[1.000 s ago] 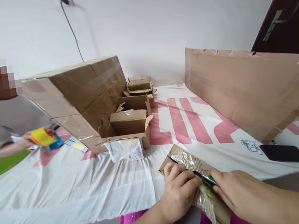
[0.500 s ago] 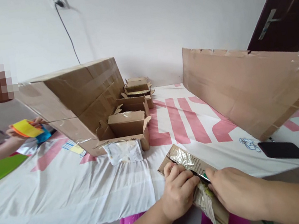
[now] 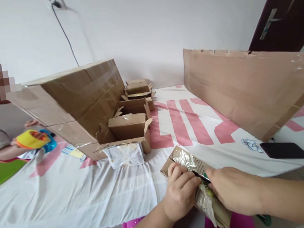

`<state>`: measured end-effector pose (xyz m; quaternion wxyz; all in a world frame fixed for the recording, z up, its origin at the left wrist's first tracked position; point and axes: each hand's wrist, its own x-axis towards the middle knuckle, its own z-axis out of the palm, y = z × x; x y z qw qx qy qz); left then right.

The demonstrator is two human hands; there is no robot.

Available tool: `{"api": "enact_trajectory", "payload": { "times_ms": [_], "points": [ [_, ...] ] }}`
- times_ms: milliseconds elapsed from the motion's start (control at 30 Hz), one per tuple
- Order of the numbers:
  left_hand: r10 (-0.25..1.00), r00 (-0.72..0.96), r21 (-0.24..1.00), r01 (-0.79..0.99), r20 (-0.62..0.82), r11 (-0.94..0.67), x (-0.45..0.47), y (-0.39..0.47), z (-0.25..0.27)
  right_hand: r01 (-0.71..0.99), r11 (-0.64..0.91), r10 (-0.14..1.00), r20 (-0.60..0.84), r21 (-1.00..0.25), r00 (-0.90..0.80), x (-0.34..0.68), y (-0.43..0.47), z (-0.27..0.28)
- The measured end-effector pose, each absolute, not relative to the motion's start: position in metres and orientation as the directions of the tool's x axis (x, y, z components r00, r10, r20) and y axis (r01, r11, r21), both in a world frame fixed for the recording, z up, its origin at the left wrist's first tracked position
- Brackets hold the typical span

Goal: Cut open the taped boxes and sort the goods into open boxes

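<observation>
Cardboard piece [image 3: 199,164] at near table edge, center-right: far end over white cloth [image 3: 129,193], near end past the edge, above a magenta surface [image 3: 239,224]. Left hand [image 3: 180,191] clamped on it, fingers curled over; right hand [image 3: 232,189] closed around a cutter [image 3: 202,177], blade against the cardboard. Wide lane of printed cloth runs far between open boxes [image 3: 129,127] on the left and right cardboard panel [image 3: 251,87]; phone [image 3: 284,150] near table edge, right of the hands.

Cutter handle mostly hidden by right hand, just green showing; blade tip by left fingers, hard to make out. Right forearm cut off at frame edge. Co-worker's far hand partly behind left cardboard stack [image 3: 81,98].

Vs. 1.0 s ago: right hand and cutter nearer left fingers; co-worker's yellow ring [image 3: 27,139] turned, opening visible.
</observation>
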<state>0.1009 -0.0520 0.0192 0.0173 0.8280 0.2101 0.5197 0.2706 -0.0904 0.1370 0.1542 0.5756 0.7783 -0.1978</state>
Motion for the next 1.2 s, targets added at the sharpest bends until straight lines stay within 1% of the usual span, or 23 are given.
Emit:
{"api": "enact_trajectory", "payload": {
  "times_ms": [167, 333, 400, 500, 567, 667, 800, 867, 933, 1000, 1100, 1200],
  "points": [
    [0.371, 0.372, 0.245, 0.344, 0.851, -0.906, 0.101, -0.053, 0.018, 0.969, 0.23, 0.838, -0.487, -0.094, -0.246, 0.276, -0.098, 0.137],
    [0.361, 0.366, 0.231, 0.352, 0.858, -0.907, 0.102, -0.052, 0.019, 0.955, 0.268, 0.826, -0.479, -0.131, -0.298, 0.27, -0.089, 0.139],
    [0.362, 0.368, 0.23, 0.355, 0.856, -0.906, 0.102, -0.052, 0.02, 0.951, 0.291, 0.823, -0.48, -0.104, -0.304, 0.27, -0.089, 0.138],
    [0.363, 0.369, 0.234, 0.35, 0.856, -0.907, 0.102, -0.051, 0.022, 0.943, 0.332, 0.807, -0.508, -0.029, -0.3, 0.275, -0.098, 0.135],
    [0.349, 0.37, 0.224, 0.339, 0.861, -0.914, 0.102, -0.049, 0.023, 0.945, 0.324, 0.813, -0.498, -0.041, -0.301, 0.281, -0.104, 0.135],
    [0.336, 0.354, 0.191, 0.386, 0.873, -0.903, 0.098, -0.048, 0.025, 0.958, 0.26, 0.872, -0.398, -0.121, -0.287, 0.291, -0.106, 0.136],
    [0.303, 0.347, 0.11, 0.48, 0.888, -0.871, 0.085, -0.055, 0.027, 0.964, 0.234, 0.953, -0.168, -0.128, -0.253, 0.303, -0.103, 0.129],
    [0.299, 0.372, 0.09, 0.486, 0.879, -0.869, 0.08, -0.061, 0.027, 0.96, 0.232, 0.964, -0.097, -0.158, -0.249, 0.303, -0.101, 0.119],
    [0.309, 0.387, 0.09, 0.49, 0.869, -0.867, 0.076, -0.066, 0.027, 0.952, 0.241, 0.964, -0.071, -0.19, -0.258, 0.296, -0.1, 0.106],
    [0.319, 0.385, 0.097, 0.497, 0.866, -0.862, 0.075, -0.069, 0.027, 0.948, 0.252, 0.963, -0.048, -0.194, -0.266, 0.288, -0.098, 0.097],
    [0.338, 0.374, 0.12, 0.499, 0.864, -0.858, 0.074, -0.069, 0.027, 0.937, 0.309, 0.949, -0.002, -0.161, -0.314, 0.278, -0.088, 0.093],
    [0.358, 0.35, 0.149, 0.503, 0.866, -0.851, 0.073, -0.067, 0.027, 0.932, 0.342, 0.938, -0.009, -0.118, -0.345, 0.278, -0.07, 0.101]
  ]
}}
